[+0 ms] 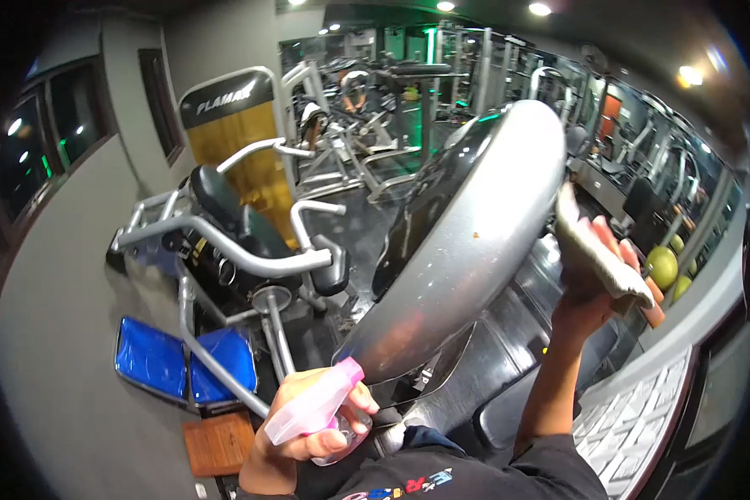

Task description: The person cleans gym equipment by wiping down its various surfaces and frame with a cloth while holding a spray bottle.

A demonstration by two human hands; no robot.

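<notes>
The left hand [298,448] clasps a spray bottle [315,407], pink nozzle [349,369] uppermost; a cloth [598,257] crosses the right hand [593,302], whether pinched I cannot tell.

We are taking the silver column [467,242] as landmark. Its broad face is blocking our straight reach forward. Right of it, we are finding open air beside its upper edge, partly taken up by our right hand [583,287] and the cloth [598,257]. Left of it, dark floor [371,215] is leaving a gap, but the curved bar [250,262] of an exercise machine [254,229] is jutting in. The spray bottle [318,404] in our left hand [292,450] is crowding its lower left edge.
</notes>
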